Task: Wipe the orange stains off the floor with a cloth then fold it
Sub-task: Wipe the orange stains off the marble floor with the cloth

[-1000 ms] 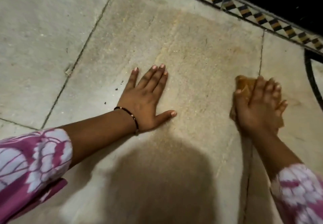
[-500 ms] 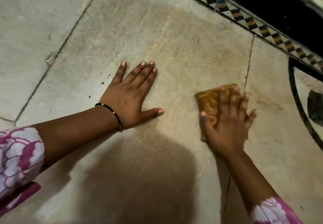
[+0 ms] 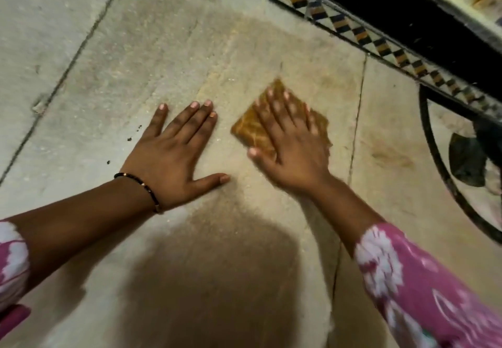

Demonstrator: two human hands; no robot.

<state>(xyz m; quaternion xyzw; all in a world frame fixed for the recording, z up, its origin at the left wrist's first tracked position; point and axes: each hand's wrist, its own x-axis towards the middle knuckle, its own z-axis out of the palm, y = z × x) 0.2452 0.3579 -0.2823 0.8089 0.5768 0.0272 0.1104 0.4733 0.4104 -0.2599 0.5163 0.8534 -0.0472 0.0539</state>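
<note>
The cloth (image 3: 255, 127), a folded orange-brown pad, lies flat on the floor (image 3: 135, 49) under the right hand (image 3: 292, 144), whose straight, spread fingers press it down without gripping. Just left of it, the left hand (image 3: 173, 155) rests flat and released on the stone as a brace. A faint orange stain (image 3: 391, 155) shows to the right, beyond the tile joint. For a good wipe, I'd keep the palm flat, press evenly, overlap strokes, and carry the pad across that joint.
</note>
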